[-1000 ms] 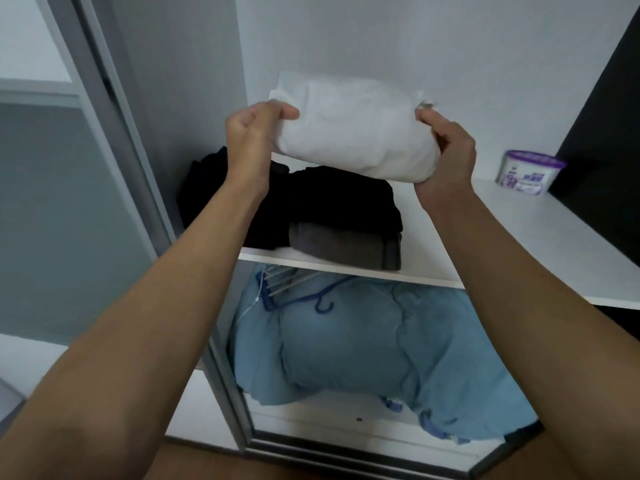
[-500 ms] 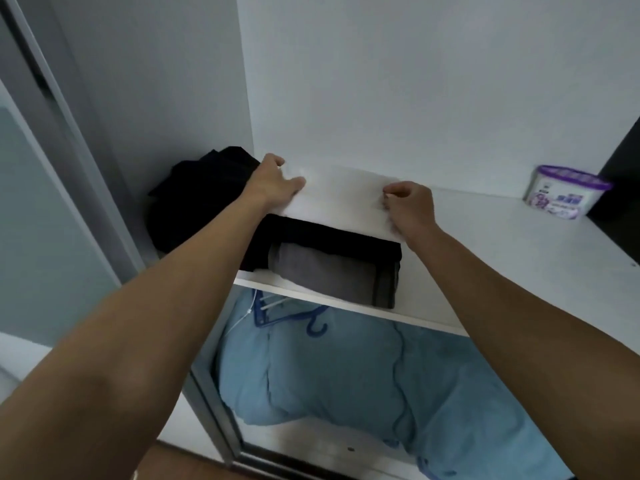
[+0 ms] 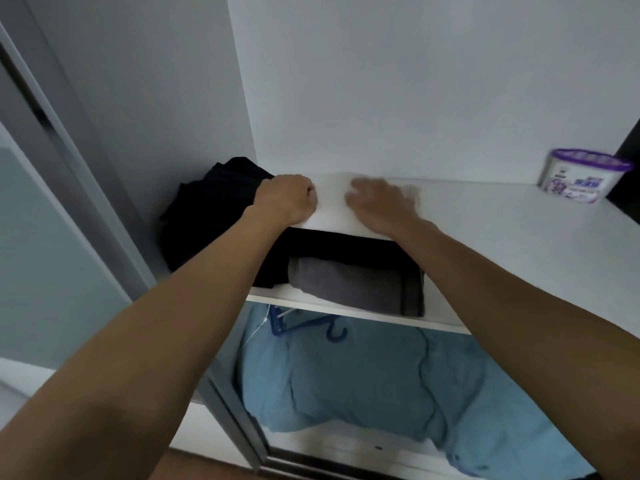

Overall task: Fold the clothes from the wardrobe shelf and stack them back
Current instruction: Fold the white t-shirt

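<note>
A folded white garment lies on top of a stack on the white wardrobe shelf, over a folded black garment and a folded grey one. My left hand is curled at the white garment's left edge and grips it. My right hand is blurred and rests flat on the garment's right part with its fingers spread. A crumpled pile of black clothes sits to the left of the stack, against the wardrobe's side wall.
A purple-lidded white tub stands at the shelf's far right. Below the shelf lies bulky blue bedding with a blue hanger on it. The grey sliding-door frame runs down the left side.
The white garment came down from mid-air onto the black and grey stack. My right hand let go of its edge and now lies flat on top, nearer the left hand.
</note>
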Motion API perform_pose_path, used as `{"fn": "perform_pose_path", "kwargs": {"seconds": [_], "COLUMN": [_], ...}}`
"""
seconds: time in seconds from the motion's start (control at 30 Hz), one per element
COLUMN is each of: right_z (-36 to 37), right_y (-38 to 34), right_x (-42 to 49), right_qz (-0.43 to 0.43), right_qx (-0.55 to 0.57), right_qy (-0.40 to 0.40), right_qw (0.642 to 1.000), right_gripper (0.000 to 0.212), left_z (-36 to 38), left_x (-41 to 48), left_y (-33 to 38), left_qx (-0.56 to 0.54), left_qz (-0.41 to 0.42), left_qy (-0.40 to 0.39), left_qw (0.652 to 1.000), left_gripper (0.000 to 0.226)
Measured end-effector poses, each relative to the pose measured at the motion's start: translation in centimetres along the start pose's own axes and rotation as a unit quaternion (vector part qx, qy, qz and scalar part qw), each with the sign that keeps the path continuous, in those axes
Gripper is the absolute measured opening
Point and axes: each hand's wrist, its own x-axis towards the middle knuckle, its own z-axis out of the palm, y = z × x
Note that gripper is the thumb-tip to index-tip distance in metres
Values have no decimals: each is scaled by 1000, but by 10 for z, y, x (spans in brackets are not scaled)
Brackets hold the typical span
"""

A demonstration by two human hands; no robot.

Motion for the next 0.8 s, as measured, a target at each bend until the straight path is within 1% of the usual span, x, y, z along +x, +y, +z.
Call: {"fn": "perform_pose_path", "kwargs": {"seconds": [0.03, 0.07, 0.13, 0.2, 0.27, 0.33, 0.37, 0.43, 0.47, 0.5, 0.53, 0.57, 0.67, 0.8], "right_z": [5, 8, 10, 11, 15, 21, 26, 40, 47, 53, 57, 58, 58, 56], "right_y": [-1, 0, 0, -6, -18, -29, -33, -35, -33, -29, -24, -20, -11, 1], "right_x": [-1, -3, -6, -12, -20, -35, -44, -63, -70, -76, -78, -78, -64, -17], "right_qz": [3, 7, 15, 19, -2, -52, -76, -92, -84, -72, -60, -50, -34, -15], "right_qx": [4, 11, 2, -32, -50, -65, -84, -147, -181, -211, -232, -244, -243, -228], "right_qy": [-25, -30, -16, -1, 30, 57, 54, 21, 6, 0, 2, 6, 8, 4], "right_qw": [1000, 999, 1000, 999, 998, 995, 992, 985, 980, 975, 971, 968, 969, 973], "right_gripper": [50, 50, 50, 48, 46, 49, 57, 88, 104, 115, 121, 124, 122, 120], "left_z": [-4, -9, -14, -12, -5, 4, 9, 19, 25, 32, 37, 40, 44, 54], "left_x": [-6, -13, -27, -41, -58, -73, -80, -95, -101, -104, -103, -100, -78, -32], "left_y": [-6, -14, -36, -62, -83, -95, -98, -102, -103, -105, -105, -106, -107, -107], "left_qx": [9, 14, 11, 10, -4, -22, -34, -62, -70, -71, -68, -66, -63, -62], "left_qz": [9, 17, 24, 0, -53, -94, -107, -115, -109, -100, -92, -85, -72, -66], "left_qy": [20, 48, 106, 130, 112, 85, 61, -17, -54, -74, -77, -70, -50, -61], "left_qw": [1000, 999, 994, 991, 992, 992, 992, 991, 990, 990, 990, 992, 994, 994], "left_gripper": [32, 33, 33, 36, 45, 54, 62, 86, 100, 109, 114, 114, 106, 104]}}
